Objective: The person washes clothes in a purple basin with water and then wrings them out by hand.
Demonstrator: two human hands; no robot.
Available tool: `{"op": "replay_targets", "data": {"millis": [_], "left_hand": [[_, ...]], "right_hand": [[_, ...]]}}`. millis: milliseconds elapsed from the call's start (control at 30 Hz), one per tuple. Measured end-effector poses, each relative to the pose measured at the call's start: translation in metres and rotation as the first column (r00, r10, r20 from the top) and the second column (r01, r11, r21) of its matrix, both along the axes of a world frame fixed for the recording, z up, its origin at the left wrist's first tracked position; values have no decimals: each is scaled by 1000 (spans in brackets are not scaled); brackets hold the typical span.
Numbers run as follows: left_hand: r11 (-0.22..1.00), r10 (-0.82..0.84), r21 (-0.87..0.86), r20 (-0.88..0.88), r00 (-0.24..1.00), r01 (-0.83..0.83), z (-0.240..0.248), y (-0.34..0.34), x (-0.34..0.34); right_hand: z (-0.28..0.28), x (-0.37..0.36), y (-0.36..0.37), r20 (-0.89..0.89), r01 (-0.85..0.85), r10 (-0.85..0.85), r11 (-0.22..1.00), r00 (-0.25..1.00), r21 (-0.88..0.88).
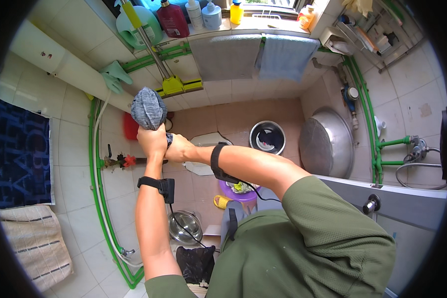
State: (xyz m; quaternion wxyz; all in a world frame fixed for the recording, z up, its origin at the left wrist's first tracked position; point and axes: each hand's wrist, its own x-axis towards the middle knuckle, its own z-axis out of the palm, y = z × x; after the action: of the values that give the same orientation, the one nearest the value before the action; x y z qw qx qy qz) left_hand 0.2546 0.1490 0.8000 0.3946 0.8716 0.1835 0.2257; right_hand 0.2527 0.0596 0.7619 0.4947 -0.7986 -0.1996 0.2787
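Note:
A bunched, heathered grey cloth (148, 109) is gripped in both my hands, out in front of me at the left. My left hand (152, 142) is closed around it just under the rounded bulge. Right beside it, my right hand (180, 148) is closed on a lower part, and a bit of the same cloth shows between the two hands. Whether it is a garment or a rag I cannot tell. A black strap with a small box sits on each forearm.
Below are a dark-rimmed basin (267, 138) with dark cloth, a purple basin (239, 191), a steel bowl (186, 227) and a large metal tub (328, 143). A tap (115, 162) juts from the left wall. A yellow-green mop (174, 85) leans behind the cloth; a door (397, 213) stands right.

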Motion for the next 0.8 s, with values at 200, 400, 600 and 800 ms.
{"op": "replay_targets", "data": {"millis": [200,400,600,800], "left_hand": [[994,78,80,-110,991,-69,-30,1,-16],[996,85,21,-51,995,-84,-78,8,-24],[984,-11,-177,-115,993,-9,-128,-28,-41],[996,-39,-84,-355,934,9,-226,-84,-79]], "right_hand": [[-12,-12,-5,-16,-50,48,970,999,-236],[-45,-9,-17,29,-145,157,959,987,-244],[-124,4,-92,15,-176,188,942,982,-288],[-246,-3,-235,-104,-50,-8,833,995,-551]]}}
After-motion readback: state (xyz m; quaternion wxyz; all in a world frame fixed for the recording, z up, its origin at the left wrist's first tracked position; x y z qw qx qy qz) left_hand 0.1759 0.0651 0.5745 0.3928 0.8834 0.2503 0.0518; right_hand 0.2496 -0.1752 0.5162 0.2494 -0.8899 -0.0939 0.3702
